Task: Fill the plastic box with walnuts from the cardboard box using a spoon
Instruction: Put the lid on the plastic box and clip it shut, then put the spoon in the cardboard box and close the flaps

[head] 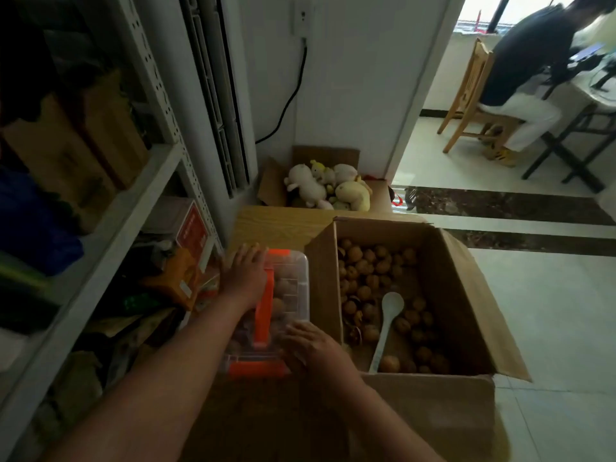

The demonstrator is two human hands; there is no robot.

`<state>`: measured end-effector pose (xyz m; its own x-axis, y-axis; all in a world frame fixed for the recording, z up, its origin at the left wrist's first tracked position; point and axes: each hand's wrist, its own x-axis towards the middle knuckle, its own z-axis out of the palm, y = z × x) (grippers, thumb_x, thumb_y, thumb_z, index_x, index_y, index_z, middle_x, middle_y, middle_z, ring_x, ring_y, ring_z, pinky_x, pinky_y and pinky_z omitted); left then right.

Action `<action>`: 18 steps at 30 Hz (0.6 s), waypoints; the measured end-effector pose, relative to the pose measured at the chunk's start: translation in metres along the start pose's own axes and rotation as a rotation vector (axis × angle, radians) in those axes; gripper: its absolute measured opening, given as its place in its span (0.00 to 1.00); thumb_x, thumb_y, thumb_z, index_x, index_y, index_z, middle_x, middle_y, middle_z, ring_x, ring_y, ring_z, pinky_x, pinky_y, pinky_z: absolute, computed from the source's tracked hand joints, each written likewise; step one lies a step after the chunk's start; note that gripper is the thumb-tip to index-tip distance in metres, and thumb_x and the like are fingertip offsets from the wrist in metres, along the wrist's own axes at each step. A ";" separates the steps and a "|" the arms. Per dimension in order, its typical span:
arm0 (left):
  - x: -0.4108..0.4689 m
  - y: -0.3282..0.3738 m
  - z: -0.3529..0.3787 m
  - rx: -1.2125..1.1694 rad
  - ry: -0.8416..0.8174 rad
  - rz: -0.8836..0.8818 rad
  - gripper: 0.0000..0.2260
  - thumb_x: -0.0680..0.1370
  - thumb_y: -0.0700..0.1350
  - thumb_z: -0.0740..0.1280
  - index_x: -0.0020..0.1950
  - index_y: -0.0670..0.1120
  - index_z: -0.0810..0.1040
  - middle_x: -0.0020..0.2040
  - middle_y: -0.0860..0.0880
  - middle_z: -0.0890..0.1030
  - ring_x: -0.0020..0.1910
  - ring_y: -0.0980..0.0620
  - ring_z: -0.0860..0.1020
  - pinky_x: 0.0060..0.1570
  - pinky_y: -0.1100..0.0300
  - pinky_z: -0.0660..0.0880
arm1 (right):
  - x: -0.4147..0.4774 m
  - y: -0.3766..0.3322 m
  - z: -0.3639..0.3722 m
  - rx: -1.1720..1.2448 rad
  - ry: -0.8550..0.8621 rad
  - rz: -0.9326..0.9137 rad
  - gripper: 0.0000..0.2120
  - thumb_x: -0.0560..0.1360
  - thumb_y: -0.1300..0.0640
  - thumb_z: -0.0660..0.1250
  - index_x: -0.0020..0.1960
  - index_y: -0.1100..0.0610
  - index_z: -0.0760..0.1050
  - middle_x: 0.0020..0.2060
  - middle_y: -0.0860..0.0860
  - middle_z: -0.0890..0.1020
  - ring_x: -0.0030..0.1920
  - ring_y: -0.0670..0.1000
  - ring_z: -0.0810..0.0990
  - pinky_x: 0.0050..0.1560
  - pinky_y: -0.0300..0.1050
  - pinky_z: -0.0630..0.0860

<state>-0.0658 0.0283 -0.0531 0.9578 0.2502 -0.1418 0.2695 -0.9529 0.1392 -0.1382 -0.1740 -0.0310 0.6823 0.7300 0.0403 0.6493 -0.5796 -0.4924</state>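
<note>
Beneath the left hand (245,273), flat-fingered on its far end, and the right hand (313,348), fingers laid straight on its near end, sits the plastic box (293,295). Right of the right hand, the spoon (383,331) lies among walnuts (363,271) in the cardboard box (323,281).

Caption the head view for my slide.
Left hand, right hand on lidded plastic box; spoon lies among walnuts in cardboard box.

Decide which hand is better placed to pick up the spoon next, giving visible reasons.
Right, probably. The right hand rests at the near corner of the plastic box, next to the cardboard box where the spoon lies among walnuts. The left hand sits farther left.
</note>
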 end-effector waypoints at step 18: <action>-0.008 0.045 0.013 -0.086 -0.056 -0.169 0.33 0.76 0.61 0.56 0.77 0.58 0.44 0.78 0.46 0.40 0.76 0.39 0.39 0.70 0.33 0.43 | 0.023 -0.005 0.022 0.450 -0.098 0.291 0.31 0.79 0.62 0.59 0.77 0.59 0.49 0.75 0.57 0.58 0.71 0.54 0.65 0.68 0.36 0.61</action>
<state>-0.0628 -0.0190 -0.0583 0.8919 0.3928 -0.2241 0.4355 -0.8794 0.1921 -0.1334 -0.1462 -0.0467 0.7640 0.6053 -0.2235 0.2157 -0.5660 -0.7957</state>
